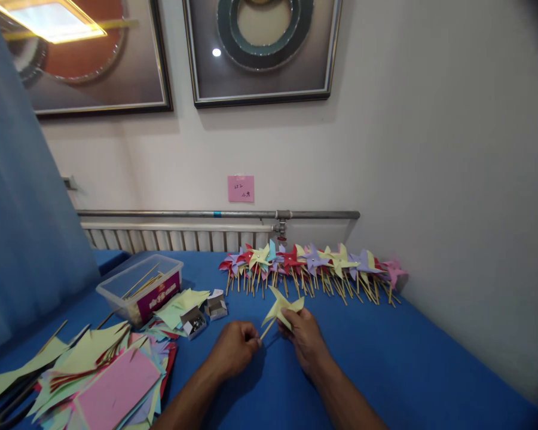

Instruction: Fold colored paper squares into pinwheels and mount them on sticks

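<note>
A pale yellow paper pinwheel (pixel 281 307) on a thin wooden stick is held low over the blue table (pixel 385 364). My right hand (pixel 305 341) grips the pinwheel's paper head from behind and below. My left hand (pixel 234 347) pinches the lower end of its stick. Both hands sit close together near the table's middle. Behind them a long row of finished pinwheels (pixel 311 266) in red, purple, yellow and pink lies along the wall.
A clear plastic box of wooden sticks (pixel 140 286) stands at the left. Two small open boxes of pins (pixel 204 313) lie beside green paper. A heap of cut coloured paper (pixel 103 376) fills the near left. A radiator and pipe (pixel 215 214) run along the wall.
</note>
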A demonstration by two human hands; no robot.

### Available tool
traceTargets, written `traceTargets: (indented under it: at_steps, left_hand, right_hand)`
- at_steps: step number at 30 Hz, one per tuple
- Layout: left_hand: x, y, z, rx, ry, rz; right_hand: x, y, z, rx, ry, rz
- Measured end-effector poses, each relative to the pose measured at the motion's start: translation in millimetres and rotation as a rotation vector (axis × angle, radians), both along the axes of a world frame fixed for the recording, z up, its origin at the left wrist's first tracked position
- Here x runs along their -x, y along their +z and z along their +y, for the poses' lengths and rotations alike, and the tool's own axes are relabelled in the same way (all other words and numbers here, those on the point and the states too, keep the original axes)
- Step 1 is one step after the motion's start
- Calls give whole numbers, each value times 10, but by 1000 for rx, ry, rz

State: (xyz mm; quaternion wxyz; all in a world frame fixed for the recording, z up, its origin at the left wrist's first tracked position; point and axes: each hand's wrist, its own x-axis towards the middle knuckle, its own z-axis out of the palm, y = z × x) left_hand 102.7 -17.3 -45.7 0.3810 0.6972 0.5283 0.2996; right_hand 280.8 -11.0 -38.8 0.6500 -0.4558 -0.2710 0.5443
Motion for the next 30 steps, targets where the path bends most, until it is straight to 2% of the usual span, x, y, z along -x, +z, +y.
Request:
traceTargets:
  at_steps: [4, 12, 21, 25, 30]
  left_hand:
    - [-16, 2, -16, 27, -42, -1]
    - [-35, 47, -49, 27, -38, 14]
    - [-1, 50, -20, -14, -41, 40]
    - [5, 13, 24, -3, -8, -33]
    - [-16, 7, 51, 66, 67, -202]
  right_hand:
    - [-35, 1, 22, -11, -50, -18]
    - [-49, -14, 50, 0, -70, -45]
    - [-38, 25, 9, -9, 5, -5]
    - [-43, 60, -8, -51, 40, 41]
    - [-41, 40, 19, -46, -52, 76]
